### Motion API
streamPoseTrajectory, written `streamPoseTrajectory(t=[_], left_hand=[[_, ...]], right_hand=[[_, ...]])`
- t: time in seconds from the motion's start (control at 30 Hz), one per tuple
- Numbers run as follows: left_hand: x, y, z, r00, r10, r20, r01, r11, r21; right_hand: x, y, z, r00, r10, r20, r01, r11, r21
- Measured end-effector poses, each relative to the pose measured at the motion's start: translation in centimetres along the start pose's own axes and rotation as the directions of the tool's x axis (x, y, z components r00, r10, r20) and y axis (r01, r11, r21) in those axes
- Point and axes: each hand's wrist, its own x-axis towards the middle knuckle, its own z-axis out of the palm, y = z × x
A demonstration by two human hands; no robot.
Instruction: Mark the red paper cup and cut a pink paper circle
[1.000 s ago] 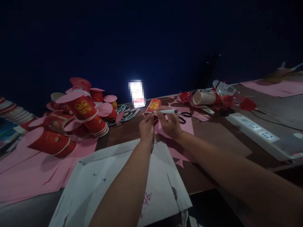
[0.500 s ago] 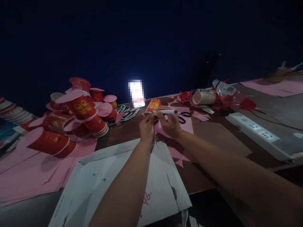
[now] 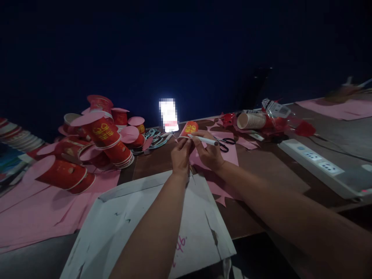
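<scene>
Ahead of me, a red paper cup (image 3: 190, 128) with yellow lettering lies tilted, its rim toward me. My left hand (image 3: 180, 155) is closed on the rim end of this cup. A white marker pen (image 3: 207, 140) is pinched in my right hand (image 3: 209, 154), its tip pointing at the cup near the rim. Whether the tip touches the cup I cannot tell. Just right of that hand lie black-handled scissors (image 3: 228, 143) on a pink paper sheet (image 3: 232, 159). My fingers hide part of the cup's lower side.
Red cups with pink paper discs (image 3: 100, 131) are piled at left on pink sheets (image 3: 66, 217). A white cardboard box lid (image 3: 139, 205) lies under my forearms. At right are bagged cups (image 3: 251, 121) and a power strip (image 3: 310, 162). A bright phone screen (image 3: 168, 114) stands behind.
The marker pen has tilted, its back end dropping lower. My right hand has shifted slightly; my left hand keeps its hold on the cup. The whole view has moved very little.
</scene>
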Motion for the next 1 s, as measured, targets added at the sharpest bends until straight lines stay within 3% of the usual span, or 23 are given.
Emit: streamPoseTrajectory(t=[0.33,0.53,0.77,1.0], left_hand=[[0.45,0.75,-0.13,0.988,-0.151,-0.021,0.141,0.957,-0.254],[0.25,1.08,0.1,0.988,-0.138,-0.067,0.118,0.964,-0.239],[0.31,0.56,-0.13,0.997,-0.052,-0.057,0.041,0.982,-0.182],[-0.09,0.96,0.26,0.995,-0.051,-0.088,0.036,0.987,-0.159]], right_hand=[[-0.03,-0.19,-0.04,0.999,0.03,0.011,-0.03,0.999,0.042],[-0.14,-0.02,-0.13,0.994,0.098,-0.052,-0.097,0.995,0.019],[-0.15,-0.21,0.04,1.0,0.015,-0.005,-0.015,0.999,-0.036],[0.0,0.2,-0.03,1.0,0.004,-0.03,-0.006,0.997,-0.082]])
